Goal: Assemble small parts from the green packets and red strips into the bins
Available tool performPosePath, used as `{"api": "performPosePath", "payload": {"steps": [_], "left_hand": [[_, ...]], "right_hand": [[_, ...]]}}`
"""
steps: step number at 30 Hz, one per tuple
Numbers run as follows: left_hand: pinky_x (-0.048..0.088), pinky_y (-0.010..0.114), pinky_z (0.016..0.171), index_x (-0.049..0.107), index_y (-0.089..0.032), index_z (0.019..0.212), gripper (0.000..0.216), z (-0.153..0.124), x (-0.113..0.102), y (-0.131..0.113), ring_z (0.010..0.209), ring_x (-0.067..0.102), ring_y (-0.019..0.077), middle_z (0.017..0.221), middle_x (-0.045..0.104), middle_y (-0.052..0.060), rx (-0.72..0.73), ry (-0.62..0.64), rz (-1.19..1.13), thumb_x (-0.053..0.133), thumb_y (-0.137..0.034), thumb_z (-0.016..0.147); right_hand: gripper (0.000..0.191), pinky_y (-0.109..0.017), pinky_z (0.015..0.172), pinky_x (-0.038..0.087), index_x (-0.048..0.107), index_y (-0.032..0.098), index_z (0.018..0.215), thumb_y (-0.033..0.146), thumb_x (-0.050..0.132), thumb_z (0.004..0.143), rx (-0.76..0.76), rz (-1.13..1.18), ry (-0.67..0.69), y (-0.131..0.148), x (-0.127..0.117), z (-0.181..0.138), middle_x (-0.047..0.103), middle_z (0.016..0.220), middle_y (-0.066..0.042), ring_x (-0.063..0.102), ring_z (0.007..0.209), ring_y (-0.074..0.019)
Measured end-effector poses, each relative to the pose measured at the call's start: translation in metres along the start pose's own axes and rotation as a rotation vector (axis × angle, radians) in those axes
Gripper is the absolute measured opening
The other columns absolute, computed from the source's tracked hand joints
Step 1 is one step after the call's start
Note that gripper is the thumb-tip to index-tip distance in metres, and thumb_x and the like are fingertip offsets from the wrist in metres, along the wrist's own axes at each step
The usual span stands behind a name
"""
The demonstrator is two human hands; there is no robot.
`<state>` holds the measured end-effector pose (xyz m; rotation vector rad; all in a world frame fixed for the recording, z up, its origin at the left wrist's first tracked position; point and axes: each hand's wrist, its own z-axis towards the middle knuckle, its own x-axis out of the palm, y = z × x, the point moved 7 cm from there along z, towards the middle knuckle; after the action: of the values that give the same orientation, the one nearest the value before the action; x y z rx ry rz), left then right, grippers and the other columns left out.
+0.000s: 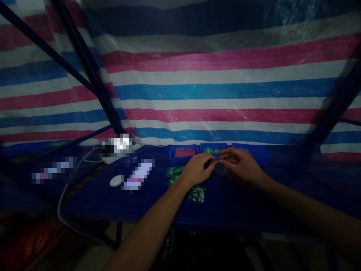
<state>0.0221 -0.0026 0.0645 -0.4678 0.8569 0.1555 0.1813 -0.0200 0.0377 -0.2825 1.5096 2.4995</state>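
Note:
My left hand [199, 167] and my right hand [239, 163] meet at their fingertips over the blue table. Both have thumb and fingers pinched together; whatever is between them is too small and dark to make out. Under and beside my left hand lie shiny green packets [174, 171], and another green packet [196, 194] rests nearer the table's front. Just behind the hands stand a blue bin with pink-red contents [184, 152], a blue bin with green packets [212, 149] and a third blue bin [261, 153], partly hidden by my right hand.
A white round object [116, 180] lies left of a blurred-out bright item [139, 175]. A white power strip [113, 156] with a cable [60, 199] sits at the back left. Dark blue frame posts [108, 101] and a striped tarp [220, 90] close off the back.

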Motion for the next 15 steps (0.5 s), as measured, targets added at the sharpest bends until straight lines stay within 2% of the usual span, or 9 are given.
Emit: {"api": "performPosePath", "payload": {"steps": [3, 8, 15], "left_hand": [[0.053, 0.036, 0.090, 0.067, -0.018, 0.105, 0.019, -0.001, 0.001, 0.000, 0.099, 0.068, 0.0207, 0.104, 0.073, 0.007, 0.019, 0.010, 0.033, 0.050, -0.026, 0.102], [0.053, 0.037, 0.092, 0.067, -0.017, 0.107, 0.019, -0.003, 0.004, 0.001, 0.100, 0.067, 0.0206, 0.104, 0.072, 0.007, 0.029, 0.029, 0.069, 0.050, -0.025, 0.102], [0.053, 0.039, 0.097, 0.068, -0.019, 0.109, 0.026, 0.000, -0.004, -0.001, 0.103, 0.066, 0.0207, 0.107, 0.072, 0.007, -0.007, -0.034, -0.014, 0.046, -0.032, 0.106]], "right_hand": [[0.033, -0.039, 0.084, 0.060, 0.069, 0.021, 0.114, 0.038, 0.074, 0.086, -0.015, -0.082, -0.013, 0.005, -0.001, -0.001, 0.076, 0.103, -0.008, 0.074, 0.092, -0.0228], [0.020, -0.040, 0.086, 0.058, 0.076, 0.024, 0.102, 0.038, 0.070, 0.090, -0.124, -0.258, 0.004, 0.017, -0.001, -0.001, 0.077, 0.103, -0.006, 0.073, 0.094, -0.0236], [0.022, -0.041, 0.084, 0.060, 0.074, 0.023, 0.101, 0.040, 0.071, 0.089, -0.084, -0.183, -0.036, 0.013, -0.006, 0.001, 0.077, 0.104, -0.007, 0.074, 0.091, -0.0240]]}}
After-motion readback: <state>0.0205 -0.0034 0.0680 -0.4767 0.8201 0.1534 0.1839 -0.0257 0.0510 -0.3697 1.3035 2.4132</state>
